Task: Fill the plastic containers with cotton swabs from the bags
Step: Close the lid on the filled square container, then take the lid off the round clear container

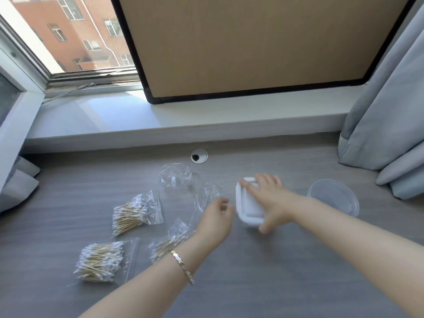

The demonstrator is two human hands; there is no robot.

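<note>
A white rectangular lidded plastic container (246, 206) lies on the grey desk, and my right hand (267, 198) is spread over its lid, thumb at its near corner. My left hand (216, 220) hovers just left of it with fingers loosely apart, holding nothing. A round clear plastic container (333, 198) stands open to the right. Two clear bags of cotton swabs (135, 214) (99, 261) lie at left. A third swab bag (168, 243) is partly hidden under my left wrist. Two empty crumpled bags (175, 177) (206, 198) lie behind.
A white window sill (183, 118) runs along the desk's far edge, with a framed brown board (252, 47) leaning on it. A round cable hole (199, 156) sits mid-desk at the back. Grey curtains (390, 111) hang at the right and pool at the left.
</note>
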